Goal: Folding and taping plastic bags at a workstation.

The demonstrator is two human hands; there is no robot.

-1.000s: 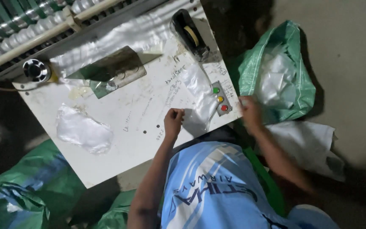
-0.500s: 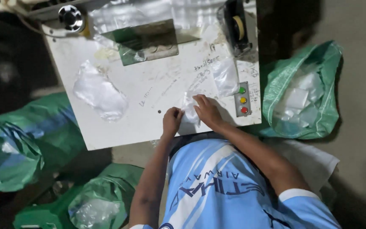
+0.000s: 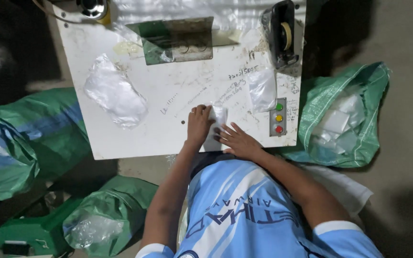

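Small clear packet point(image 3: 217, 125) is lying centre frame on the counter point(image 3: 135, 138), long axis vertical; left hand point(image 3: 198, 125) is gripping its left edge; right hand point(image 3: 237, 141) is pressing flat, fingers spread, at its lower right.

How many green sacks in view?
3: one open sack right of the table, a big one left, a smaller one lower left. More may be hidden.

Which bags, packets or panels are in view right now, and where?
Small clear packet: table front, under both hands.
Clear packet: beside button panel.
Crumpled clear bag: table left.
Button panel: grey strip; green, yellow, red buttons.
Green woven sack: floor right, holding clear packets.
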